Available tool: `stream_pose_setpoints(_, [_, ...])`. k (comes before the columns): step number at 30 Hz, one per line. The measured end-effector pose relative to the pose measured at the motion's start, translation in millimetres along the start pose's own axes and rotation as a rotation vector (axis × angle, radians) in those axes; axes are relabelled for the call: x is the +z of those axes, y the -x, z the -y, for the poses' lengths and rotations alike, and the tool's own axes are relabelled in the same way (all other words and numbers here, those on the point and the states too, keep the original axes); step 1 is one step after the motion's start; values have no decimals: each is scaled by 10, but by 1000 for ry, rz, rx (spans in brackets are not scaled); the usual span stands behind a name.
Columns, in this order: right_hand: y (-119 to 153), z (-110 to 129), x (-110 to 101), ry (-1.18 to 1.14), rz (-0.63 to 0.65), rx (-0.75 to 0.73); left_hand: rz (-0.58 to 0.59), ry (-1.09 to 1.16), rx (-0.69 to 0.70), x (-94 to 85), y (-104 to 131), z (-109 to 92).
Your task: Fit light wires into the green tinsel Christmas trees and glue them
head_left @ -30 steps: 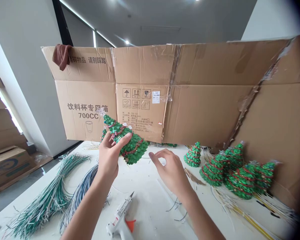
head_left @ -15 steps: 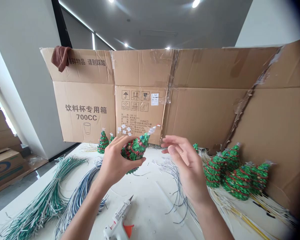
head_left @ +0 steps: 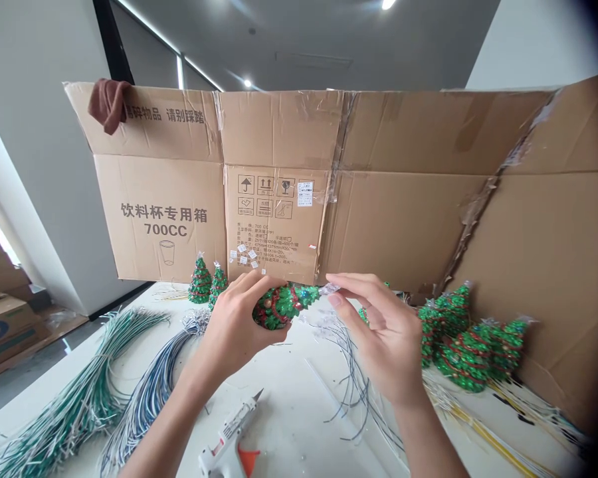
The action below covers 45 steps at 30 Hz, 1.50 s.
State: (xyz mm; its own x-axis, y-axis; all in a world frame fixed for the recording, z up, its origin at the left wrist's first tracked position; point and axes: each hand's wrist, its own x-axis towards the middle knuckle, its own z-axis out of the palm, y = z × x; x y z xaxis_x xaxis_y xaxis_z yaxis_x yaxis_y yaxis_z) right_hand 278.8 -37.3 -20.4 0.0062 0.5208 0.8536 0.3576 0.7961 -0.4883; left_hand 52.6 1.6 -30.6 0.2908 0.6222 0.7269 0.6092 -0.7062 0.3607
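My left hand point(head_left: 242, 318) is wrapped round a small green Christmas tree point(head_left: 284, 304) with red garland and gold dots. The tree lies tipped on its side in the air, its top pointing right. On that top is a clear star topper point(head_left: 329, 289), pinched between the thumb and fingers of my right hand point(head_left: 379, 325). Below them on the white table point(head_left: 284, 405) lies a white hot glue gun point(head_left: 232, 438) with an orange trigger. Loose blue-and-white wires point(head_left: 351, 378) with clear ends lie under my right hand.
Several finished-looking trees point(head_left: 468, 352) stand at the right, and two more point(head_left: 200, 280) at the back left. A green-and-white wire bundle point(head_left: 80, 392) and a blue-and-white one point(head_left: 154, 385) lie at left. Cardboard walls point(head_left: 403, 226) enclose the back. A glue stick point(head_left: 323, 382) lies mid-table.
My left hand has tilted the tree further to the right, near level. My right hand has closed on the star topper, where it was open and apart before. The view has shifted slightly.
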Motion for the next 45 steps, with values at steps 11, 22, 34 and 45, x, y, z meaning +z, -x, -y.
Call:
stream_pose_setpoints(11, [-24,31,-115,67,53,-94,-138,-261,137,-74,12,8])
stream_pose_setpoints(22, [20,58,-57,-102,-9,136,-285,-505,344,-178,47,-54])
stream_pose_setpoints(34, [5,4,78,-256,-29,397,-174,-558,310,-216,59,-64])
stream_pose_setpoints(45, [-14,-22,65,-249,-5,345,-134,-384,180,-161,27,-66])
